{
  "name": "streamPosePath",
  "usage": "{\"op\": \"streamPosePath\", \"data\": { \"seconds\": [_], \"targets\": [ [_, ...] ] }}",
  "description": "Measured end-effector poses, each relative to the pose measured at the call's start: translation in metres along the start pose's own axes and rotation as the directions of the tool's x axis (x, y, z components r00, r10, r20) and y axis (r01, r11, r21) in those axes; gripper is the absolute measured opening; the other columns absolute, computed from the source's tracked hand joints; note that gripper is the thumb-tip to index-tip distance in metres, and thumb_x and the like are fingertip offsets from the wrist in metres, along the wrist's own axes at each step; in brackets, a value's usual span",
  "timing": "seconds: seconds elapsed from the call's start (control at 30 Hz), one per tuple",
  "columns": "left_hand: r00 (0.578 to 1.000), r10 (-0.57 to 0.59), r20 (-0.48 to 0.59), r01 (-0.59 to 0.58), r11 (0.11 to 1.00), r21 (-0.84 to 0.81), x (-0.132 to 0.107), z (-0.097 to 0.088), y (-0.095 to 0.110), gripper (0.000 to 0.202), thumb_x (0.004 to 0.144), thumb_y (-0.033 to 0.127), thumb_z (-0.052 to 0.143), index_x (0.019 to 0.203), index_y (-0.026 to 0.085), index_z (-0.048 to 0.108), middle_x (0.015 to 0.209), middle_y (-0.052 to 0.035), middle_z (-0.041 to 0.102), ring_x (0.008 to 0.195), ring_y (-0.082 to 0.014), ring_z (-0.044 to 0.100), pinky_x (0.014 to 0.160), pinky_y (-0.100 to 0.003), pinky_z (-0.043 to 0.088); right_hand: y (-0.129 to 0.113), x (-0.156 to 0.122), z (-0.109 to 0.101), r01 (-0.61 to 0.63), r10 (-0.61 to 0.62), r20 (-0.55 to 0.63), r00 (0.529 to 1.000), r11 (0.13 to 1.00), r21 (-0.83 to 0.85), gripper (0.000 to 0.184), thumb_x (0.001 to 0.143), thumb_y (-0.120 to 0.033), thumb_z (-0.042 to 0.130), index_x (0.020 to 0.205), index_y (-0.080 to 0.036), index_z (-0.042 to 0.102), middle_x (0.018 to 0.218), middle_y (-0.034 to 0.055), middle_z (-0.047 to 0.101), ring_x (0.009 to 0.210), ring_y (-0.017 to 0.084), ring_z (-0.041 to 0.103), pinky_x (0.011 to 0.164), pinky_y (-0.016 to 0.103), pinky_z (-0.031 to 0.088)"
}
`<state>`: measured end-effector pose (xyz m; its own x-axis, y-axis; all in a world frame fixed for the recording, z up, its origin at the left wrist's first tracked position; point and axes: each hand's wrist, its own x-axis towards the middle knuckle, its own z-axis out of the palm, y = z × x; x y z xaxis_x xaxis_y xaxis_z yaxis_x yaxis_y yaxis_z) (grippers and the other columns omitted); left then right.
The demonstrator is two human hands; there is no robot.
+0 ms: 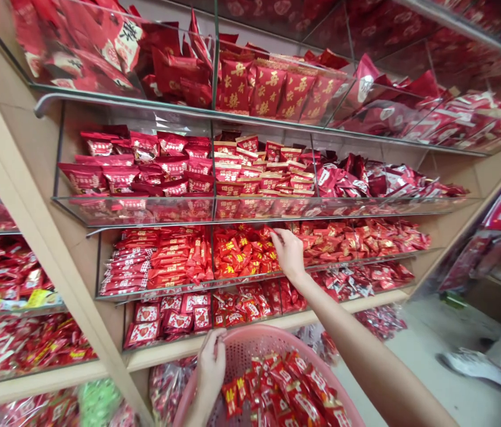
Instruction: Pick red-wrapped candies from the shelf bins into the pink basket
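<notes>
My left hand (210,366) is closed on the rim of a round pink perforated basket (250,343) held low in front of the shelves. Several red wrapped candies (286,388) lie in the basket. My right hand (288,252) reaches up into the middle glass bin (241,252), which is full of bright red and yellow candies. Its fingers curl into the pile; what they grip, if anything, is hidden.
Tiered glass shelves (254,207) hold many kinds of red packaged sweets. A beige wooden upright (32,207) separates another bank of bins at the left. A person's white shoe (472,363) shows on the floor at lower right.
</notes>
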<state>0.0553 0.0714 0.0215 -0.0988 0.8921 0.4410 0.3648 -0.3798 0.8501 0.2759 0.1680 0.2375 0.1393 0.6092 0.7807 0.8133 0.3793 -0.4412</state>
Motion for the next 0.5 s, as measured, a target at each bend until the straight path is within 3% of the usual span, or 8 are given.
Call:
{"op": "streamPosePath", "data": {
  "seconds": [0.13,0.2,0.27,0.33,0.43,0.5],
  "targets": [
    [1.000,0.004,-0.004,-0.004,1.000,0.002,0.000,0.000,0.001,0.023,0.082,0.028,0.043,0.090,0.019,0.062,0.090,-0.0068,0.067,0.089,-0.0201,0.063,0.081,-0.034,0.050,-0.012,-0.027,-0.026,-0.049,0.071,-0.107,0.992,0.979,0.197,0.032,0.088,-0.041,0.044,0.097,-0.017,0.063,0.090,0.0078,0.067,0.076,0.017,0.061,0.073,0.030,0.049],
    [1.000,-0.006,0.004,0.006,1.000,0.002,-0.001,0.001,0.001,0.023,0.082,0.027,0.043,0.091,0.019,0.062,0.091,-0.0064,0.067,0.089,-0.0197,0.063,0.080,-0.033,0.050,-0.019,-0.046,-0.039,-0.105,0.136,-0.094,0.986,0.955,0.278,0.030,0.086,-0.042,0.048,0.095,-0.018,0.063,0.088,0.0065,0.067,0.074,0.016,0.061,0.071,0.030,0.050],
    [1.000,-0.015,0.015,0.015,1.000,0.001,-0.002,0.001,0.001,0.023,0.082,0.026,0.042,0.091,0.019,0.062,0.092,-0.0063,0.067,0.089,-0.0194,0.063,0.080,-0.033,0.050,-0.025,-0.071,-0.048,-0.175,0.175,0.029,0.984,0.926,0.336,0.028,0.085,-0.042,0.049,0.092,-0.018,0.064,0.083,0.0047,0.066,0.071,0.015,0.060,0.068,0.028,0.049],
    [1.000,-0.017,0.021,0.016,1.000,0.003,-0.002,0.001,0.002,0.024,0.082,0.024,0.042,0.093,0.019,0.062,0.093,-0.0065,0.066,0.090,-0.0194,0.062,0.082,-0.033,0.049,-0.028,-0.099,-0.049,-0.228,0.151,0.235,0.960,0.909,0.349,0.028,0.087,-0.041,0.046,0.085,-0.019,0.064,0.076,0.0027,0.065,0.068,0.014,0.058,0.064,0.025,0.047],
    [1.000,-0.020,0.021,0.020,1.000,-0.004,-0.002,0.002,0.002,0.024,0.082,0.023,0.040,0.093,0.019,0.061,0.094,-0.0066,0.066,0.091,-0.0191,0.062,0.083,-0.033,0.048,-0.027,-0.145,-0.038,-0.259,0.071,0.529,0.846,0.921,0.290,0.034,0.090,-0.039,0.041,0.072,-0.019,0.062,0.069,0.0009,0.061,0.065,0.014,0.055,0.061,0.023,0.043],
    [1.000,-0.018,0.022,0.018,1.000,-0.006,-0.002,0.002,0.003,0.023,0.082,0.023,0.040,0.093,0.019,0.060,0.094,-0.0063,0.066,0.091,-0.0188,0.062,0.084,-0.034,0.048,-0.023,-0.174,-0.025,-0.252,0.047,0.650,0.758,0.941,0.226,0.037,0.091,-0.036,0.039,0.066,-0.018,0.060,0.064,-0.0003,0.059,0.061,0.013,0.053,0.060,0.022,0.041]
  ]
}}
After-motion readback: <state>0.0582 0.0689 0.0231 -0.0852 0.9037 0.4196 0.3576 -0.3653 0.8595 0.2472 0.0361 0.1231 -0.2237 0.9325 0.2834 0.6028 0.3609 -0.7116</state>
